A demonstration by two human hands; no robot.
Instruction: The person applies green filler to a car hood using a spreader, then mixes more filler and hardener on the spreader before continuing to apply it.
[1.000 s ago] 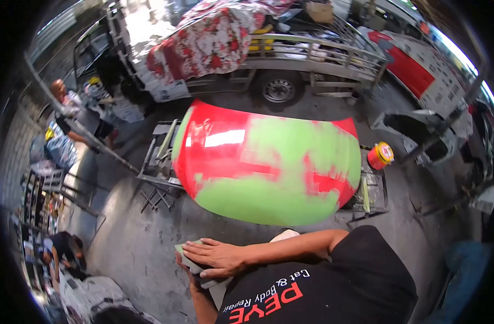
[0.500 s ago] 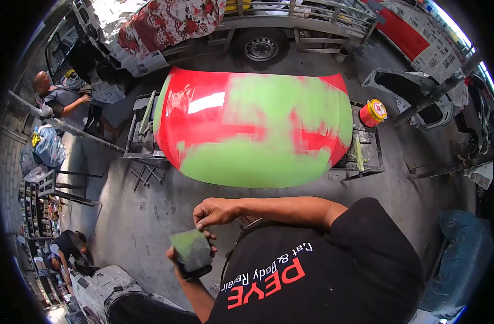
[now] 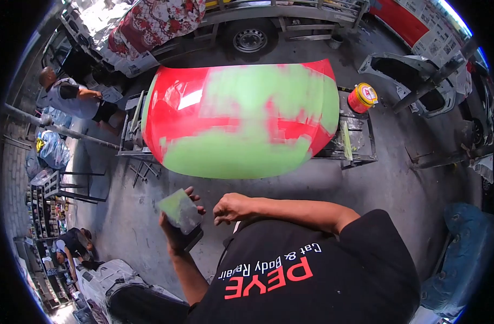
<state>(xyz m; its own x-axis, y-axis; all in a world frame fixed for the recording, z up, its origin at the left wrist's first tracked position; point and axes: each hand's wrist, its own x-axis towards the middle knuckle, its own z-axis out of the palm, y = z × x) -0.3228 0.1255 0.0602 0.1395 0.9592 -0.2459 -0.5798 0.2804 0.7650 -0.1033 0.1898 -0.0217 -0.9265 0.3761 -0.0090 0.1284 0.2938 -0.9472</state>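
My left hand (image 3: pixel 170 229) grips a sanding block (image 3: pixel 183 211), its flat grey face turned up and smeared with green dust. Dark material shows along the block's lower edge. Just to the right, apart from the block, my right hand (image 3: pixel 232 208) is closed with its fingers curled down. Its palm is hidden, so I cannot see whether anything is inside. Beyond both hands lies a car hood (image 3: pixel 230 156), shiny red at the left and covered with broad light-green patches over the front and right. Neither hand touches it.
The hood rests on a metal stand (image 3: pixel 360 129), with a red-and-yellow can (image 3: pixel 362 98) at its right. One person (image 3: pixel 76 100) is at the left, another (image 3: pixel 71 248) bends low. A truck wheel (image 3: pixel 250 40) and a door panel (image 3: pixel 409 81) stand behind.
My right hand has come off the block's corner and moved right. My left hand has moved the block up and left. The view has shifted, and the person at the left has turned.
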